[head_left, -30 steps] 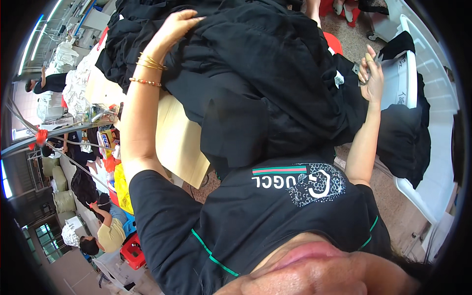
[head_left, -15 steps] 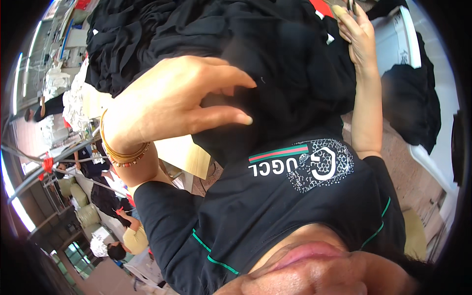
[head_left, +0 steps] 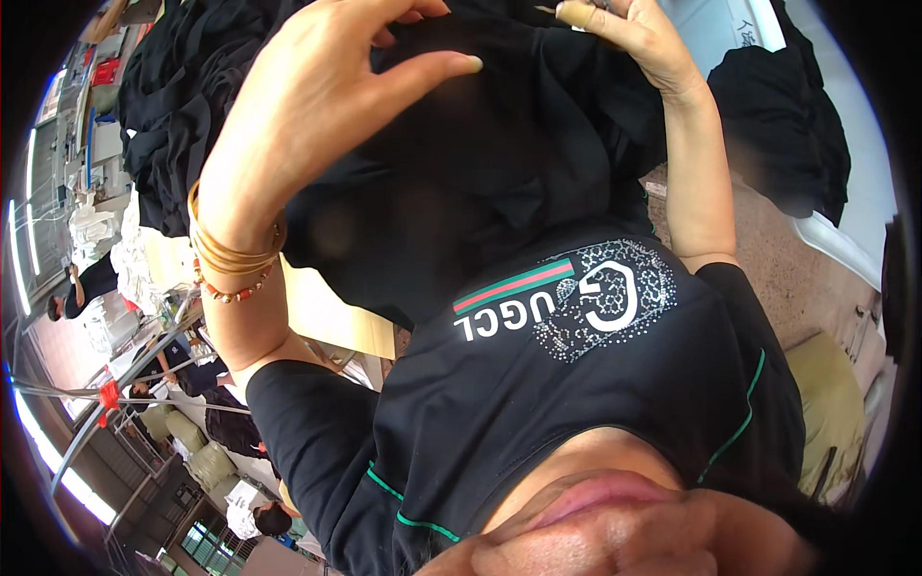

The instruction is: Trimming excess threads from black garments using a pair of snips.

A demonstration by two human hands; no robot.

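My left hand (head_left: 322, 91) is raised over a large spread of black fabric (head_left: 461, 163). Its thumb and fingers are apart with nothing between them, and the fingers partly reach the top edge. My right hand (head_left: 645, 38) is at the fabric's upper right, its fingers closed around a small metal tool (head_left: 599, 3) that looks like thread snips; most of it is cut off at the top. A yellowish cover wraps one finger of that hand. Gathered folds of black cloth (head_left: 158, 134) are heaped to the left.
A pale wooden board (head_left: 336, 312) lies below my left forearm. To the right are a white bin (head_left: 744, 29) and a black cloth bundle (head_left: 783, 125). Metal rods with a red tie (head_left: 109, 394) cross the left side. Other people (head_left: 82, 288) are farther left.
Both hands have moved toward the top of the view, the right one also leftward. The black fabric has shifted with them. A red piece by my right hand is out of sight now.
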